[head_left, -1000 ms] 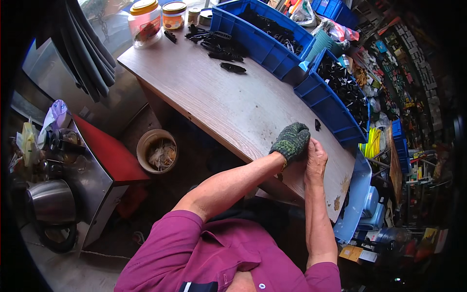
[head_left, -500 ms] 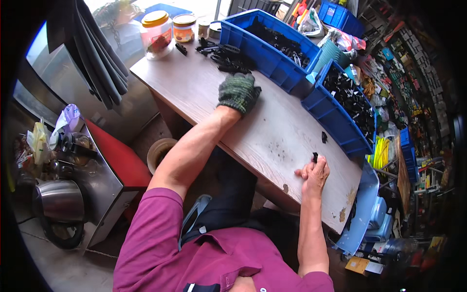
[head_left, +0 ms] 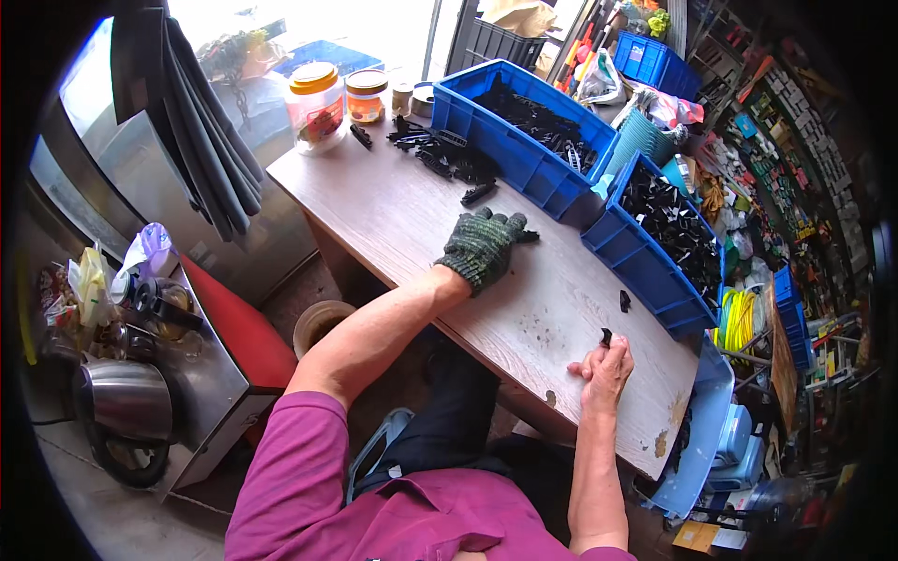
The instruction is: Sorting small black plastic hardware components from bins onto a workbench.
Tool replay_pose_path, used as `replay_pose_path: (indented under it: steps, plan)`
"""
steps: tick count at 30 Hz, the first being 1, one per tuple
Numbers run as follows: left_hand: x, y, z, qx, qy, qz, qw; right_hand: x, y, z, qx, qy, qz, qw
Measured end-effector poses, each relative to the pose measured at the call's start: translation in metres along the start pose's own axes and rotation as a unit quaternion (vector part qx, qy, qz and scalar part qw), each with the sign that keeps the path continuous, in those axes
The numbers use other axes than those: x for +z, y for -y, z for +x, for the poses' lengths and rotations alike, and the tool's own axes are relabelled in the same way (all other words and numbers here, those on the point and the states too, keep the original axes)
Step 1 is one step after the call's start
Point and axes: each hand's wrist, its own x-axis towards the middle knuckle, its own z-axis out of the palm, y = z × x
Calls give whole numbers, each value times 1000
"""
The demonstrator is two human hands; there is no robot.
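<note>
My left hand (head_left: 482, 249), in a dark green knitted glove, is over the middle of the wooden table, its fingers curled on a black plastic piece (head_left: 529, 237) whose end sticks out beside the fingertips. Most of that piece is hidden under the glove. My bare right hand (head_left: 603, 372) pinches a small black plastic clip (head_left: 606, 337) upright between thumb and forefinger, above the table's right part. Another small black clip (head_left: 624, 301) lies on the table beyond it. A long black piece (head_left: 478, 194) lies alone between my left hand and a heap of black pieces (head_left: 447, 157).
Two blue crates (head_left: 538, 173) (head_left: 645, 266) of black parts line the table's far edge. Lidded jars (head_left: 316, 112) stand at its far left corner. A steel kettle (head_left: 129, 400) sits on a cabinet at left. A light blue plastic chair (head_left: 697, 449) is at right.
My left hand has come away from the heap toward me, with a black piece under its fingers. A long piece now shows near the heap. My right hand keeps its clip in about the same place.
</note>
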Motion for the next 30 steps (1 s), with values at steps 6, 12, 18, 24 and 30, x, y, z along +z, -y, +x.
replay_pose_path:
  steps: [6,12,18,24,30]
  plan:
    - [-5,-29,1,-46,5,77,996,-3,3,-3,22,-20,22,999]
    - [6,-76,-32,-13,10,-199,980,-11,-4,0,30,-78,16,996]
    - [2,-124,-60,-8,55,-411,910,9,7,-2,11,-76,23,997]
    - [20,-140,-57,-30,79,-445,892,-6,0,-4,-30,-36,14,999]
    - [30,-141,-56,-11,55,-409,911,-1,6,-10,-52,-63,-10,997]
